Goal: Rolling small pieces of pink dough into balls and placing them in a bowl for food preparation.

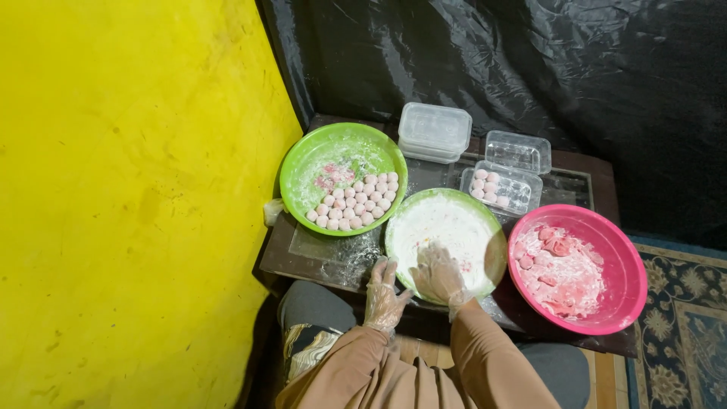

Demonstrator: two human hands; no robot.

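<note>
Floured green bowl (pixel 447 220) at frame centre on table (pixel 303 257); right hand (pixel 438 274) inside, gloved fingers curled, grip unclear. Left hand (pixel 382 297) spread open on near rim, empty. Pink dough balls (pixel 352 203) upper left.

A stack of clear plastic tubs (pixel 435 130), rectangular with rounded corners and turned upside down, stood at the far edge of the dark table (pixel 314 257), near its middle. To their right, nearer the far right corner, sat an open clear clamshell box (pixel 506 174) of the same plastic: its empty lid (pixel 519 151) lay back toward the far edge, and its tray (pixel 500 189) held a few pale pink balls (pixel 486 185) in rows at its left end. No labels, signs or screens were to be seen.
</note>
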